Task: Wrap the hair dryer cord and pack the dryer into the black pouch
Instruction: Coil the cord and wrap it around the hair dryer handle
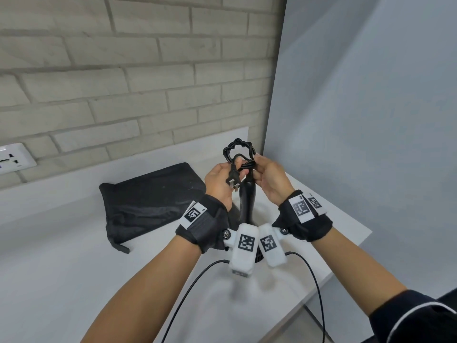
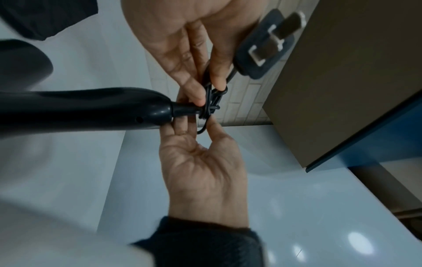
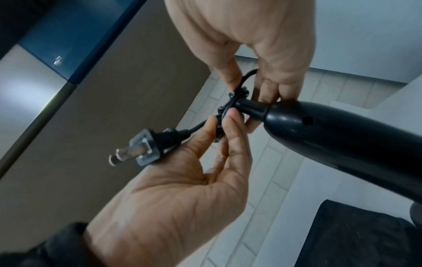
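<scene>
The black hair dryer [image 1: 246,204] stands on its head on the white counter, handle up, between my wrists. Its cord [image 1: 237,149] is coiled into a small loop above the handle end. My left hand [image 1: 237,169] pinches the cord just behind the two-pin plug [image 1: 232,183], which hangs across its palm. My right hand [image 1: 256,167] pinches the cord wraps where they cross at the handle's end. The wrist views show the same knot of wraps [image 2: 211,103] [image 3: 230,106] held by both hands' fingertips. The black pouch [image 1: 148,201] lies flat to the left.
A brick wall with a white socket [image 1: 14,157] runs behind the counter [image 1: 74,268]. A grey panel [image 1: 358,120] closes off the right side, and the counter's edge falls away at the right. Two thin black camera cables [image 1: 314,280] hang from my wrists.
</scene>
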A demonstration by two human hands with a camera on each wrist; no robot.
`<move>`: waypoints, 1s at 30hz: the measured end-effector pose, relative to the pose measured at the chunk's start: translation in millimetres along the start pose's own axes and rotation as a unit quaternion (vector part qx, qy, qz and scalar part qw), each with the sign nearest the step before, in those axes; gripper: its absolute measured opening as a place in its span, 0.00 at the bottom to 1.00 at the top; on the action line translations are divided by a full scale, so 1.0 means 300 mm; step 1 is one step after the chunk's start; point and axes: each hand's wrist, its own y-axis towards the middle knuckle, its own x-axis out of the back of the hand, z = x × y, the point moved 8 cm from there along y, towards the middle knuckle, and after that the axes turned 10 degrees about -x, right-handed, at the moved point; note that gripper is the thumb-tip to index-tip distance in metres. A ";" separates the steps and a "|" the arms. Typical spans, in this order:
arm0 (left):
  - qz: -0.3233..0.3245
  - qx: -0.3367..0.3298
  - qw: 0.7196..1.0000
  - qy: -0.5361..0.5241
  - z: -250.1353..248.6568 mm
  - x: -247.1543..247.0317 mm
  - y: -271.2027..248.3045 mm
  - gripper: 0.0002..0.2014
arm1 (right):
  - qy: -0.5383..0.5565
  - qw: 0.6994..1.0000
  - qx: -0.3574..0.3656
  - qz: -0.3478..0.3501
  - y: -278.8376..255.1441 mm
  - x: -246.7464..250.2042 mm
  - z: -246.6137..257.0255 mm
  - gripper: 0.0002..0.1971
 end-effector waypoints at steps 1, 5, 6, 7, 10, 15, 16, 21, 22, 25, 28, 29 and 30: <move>-0.002 -0.006 1.000 0.003 -0.006 0.000 -0.004 0.09 | -0.004 1.000 0.004 -0.004 -0.001 -0.002 -0.001 0.09; 0.000 -0.019 0.999 0.040 -0.025 -0.006 -0.016 0.12 | 0.003 1.000 0.006 -0.004 0.002 -0.005 -0.012 0.12; 0.000 -0.021 0.998 0.057 -0.029 -0.004 -0.018 0.12 | 0.006 1.000 -0.001 -0.007 0.006 0.001 -0.019 0.13; 0.000 -0.024 0.997 0.070 -0.031 -0.001 -0.018 0.11 | 0.005 1.000 -0.010 -0.012 0.009 0.008 -0.025 0.14; -0.001 -0.031 0.996 0.080 -0.033 0.000 -0.010 0.11 | 0.001 0.999 -0.007 -0.039 0.011 0.031 -0.024 0.12; 0.006 -0.019 0.996 0.085 -0.019 -0.002 0.000 0.09 | -0.025 0.999 -0.014 -0.013 0.018 0.025 -0.009 0.13; 0.010 -0.014 0.996 0.083 -0.017 -0.001 0.003 0.08 | -0.041 0.999 -0.022 -0.002 0.020 0.019 -0.006 0.12; 0.021 0.007 0.997 0.079 -0.019 0.009 0.015 0.04 | -0.107 0.993 -0.042 0.027 0.009 -0.011 0.012 0.14; 0.025 0.008 0.997 0.075 -0.023 0.008 0.016 0.03 | -0.108 0.993 -0.042 0.035 0.006 -0.020 0.013 0.14; 0.041 0.010 0.997 0.061 -0.031 0.007 0.020 0.06 | -0.103 0.993 -0.036 0.047 0.006 -0.041 0.009 0.15; 0.050 0.013 0.996 0.074 -0.037 0.008 0.023 0.12 | -0.081 0.995 -0.020 0.049 0.007 -0.054 0.012 0.15; 0.043 0.008 0.995 0.091 -0.043 0.013 0.026 0.11 | -0.073 0.996 -0.016 0.047 0.008 -0.057 0.014 0.16; 0.034 -0.002 0.993 0.111 -0.052 0.018 0.028 0.08 | -0.066 0.997 -0.012 0.045 0.008 -0.060 0.014 0.16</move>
